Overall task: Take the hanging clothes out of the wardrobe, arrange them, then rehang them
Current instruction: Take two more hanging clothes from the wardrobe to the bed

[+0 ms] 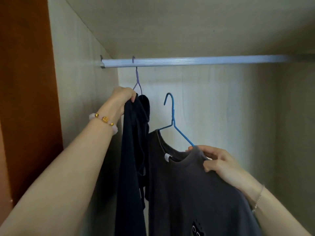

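Head view: left hand (121, 99) grips a navy garment (133, 150), perhaps a hoodie, hung by purple hanger (137, 79) on the rail (187, 61). Right hand (219, 162) pinches a grey T-shirt (196, 193) on a blue hanger (173, 116).

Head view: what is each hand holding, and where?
Left hand grips the navy garment at its top, below the purple hanger. Right hand pinches the grey T-shirt at the shoulder, on the blue hanger.
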